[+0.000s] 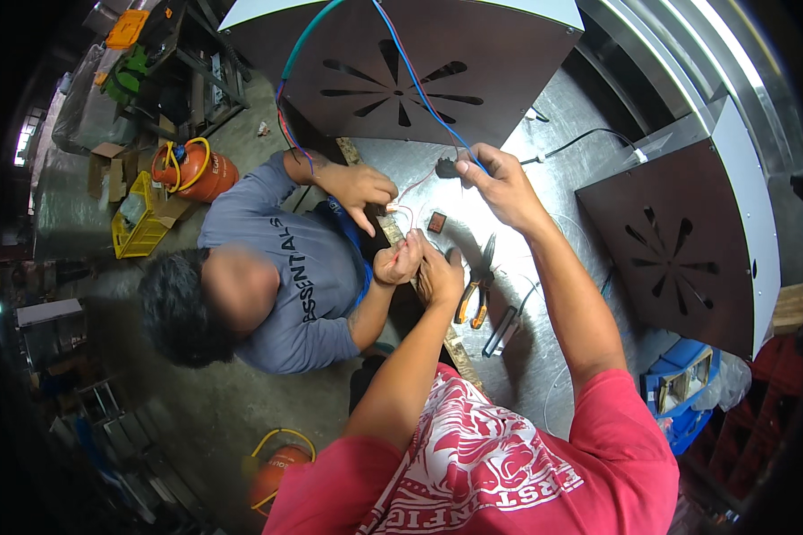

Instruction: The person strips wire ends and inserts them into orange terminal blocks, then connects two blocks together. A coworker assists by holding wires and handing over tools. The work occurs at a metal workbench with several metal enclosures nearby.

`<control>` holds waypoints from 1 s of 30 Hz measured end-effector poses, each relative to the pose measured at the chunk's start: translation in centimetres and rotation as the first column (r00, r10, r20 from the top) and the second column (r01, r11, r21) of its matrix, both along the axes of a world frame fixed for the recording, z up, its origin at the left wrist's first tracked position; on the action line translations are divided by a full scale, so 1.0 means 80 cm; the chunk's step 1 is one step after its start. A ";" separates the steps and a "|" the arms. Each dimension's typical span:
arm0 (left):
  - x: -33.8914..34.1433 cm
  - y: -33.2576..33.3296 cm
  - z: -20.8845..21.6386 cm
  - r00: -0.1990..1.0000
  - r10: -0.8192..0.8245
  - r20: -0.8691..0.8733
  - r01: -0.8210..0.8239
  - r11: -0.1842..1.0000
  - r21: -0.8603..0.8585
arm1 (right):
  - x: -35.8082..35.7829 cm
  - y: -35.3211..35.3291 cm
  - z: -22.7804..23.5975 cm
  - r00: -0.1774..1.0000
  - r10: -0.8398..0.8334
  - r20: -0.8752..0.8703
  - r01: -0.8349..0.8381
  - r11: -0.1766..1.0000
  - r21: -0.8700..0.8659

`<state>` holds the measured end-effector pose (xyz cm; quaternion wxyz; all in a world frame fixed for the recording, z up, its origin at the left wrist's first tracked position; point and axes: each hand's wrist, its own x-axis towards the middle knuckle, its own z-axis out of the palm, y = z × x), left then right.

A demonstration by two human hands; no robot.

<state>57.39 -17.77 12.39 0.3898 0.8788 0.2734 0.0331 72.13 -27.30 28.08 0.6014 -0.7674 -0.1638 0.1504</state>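
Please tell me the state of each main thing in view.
Right hand: pinching black part
Left hand: near co-worker's hand, grip unclear
Pliers: lying on metal table, unheld
Small square piece: lying on table
Blue wire: running down to right hand

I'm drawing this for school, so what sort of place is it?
It looks like a workshop. You can see pliers lying on a shiny metal table, and an orange gas cylinder near a yellow crate.
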 end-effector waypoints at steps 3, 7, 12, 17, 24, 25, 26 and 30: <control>0.025 0.002 -0.003 0.991 0.100 0.090 -0.110 0.987 0.120 | 0.004 0.002 -0.005 1.000 0.005 0.018 -0.006 0.999 0.051; 0.050 0.018 -0.014 0.992 0.120 0.033 -0.117 0.990 -0.079 | 0.013 0.004 -0.013 1.000 -0.006 0.031 0.004 0.997 0.072; 0.027 0.024 -0.004 0.997 0.028 -0.068 -0.033 0.996 -0.078 | 0.015 -0.005 -0.012 0.996 -0.059 -0.061 0.067 0.988 0.142; 0.021 0.016 0.029 0.953 0.253 0.167 -0.109 0.798 -0.592 | 0.012 -0.003 -0.002 0.987 -0.048 -0.151 0.062 0.994 0.086; 0.032 0.035 0.083 0.963 0.134 0.234 -0.056 0.948 -0.312 | 0.002 0.016 -0.005 0.991 -0.041 -0.125 0.057 0.990 0.128; 0.032 0.039 0.092 0.957 0.120 0.263 -0.046 0.962 -0.269 | 0.001 0.016 -0.006 0.988 -0.055 -0.146 0.074 0.990 0.122; 0.029 0.042 0.100 0.963 0.106 0.248 -0.041 0.966 -0.254 | 0.000 0.015 -0.007 0.983 -0.049 -0.176 0.077 0.984 0.159; 0.026 0.056 0.124 0.942 0.043 0.333 0.009 0.988 -0.153 | -0.002 0.012 -0.004 0.970 -0.083 -0.230 0.141 0.958 0.250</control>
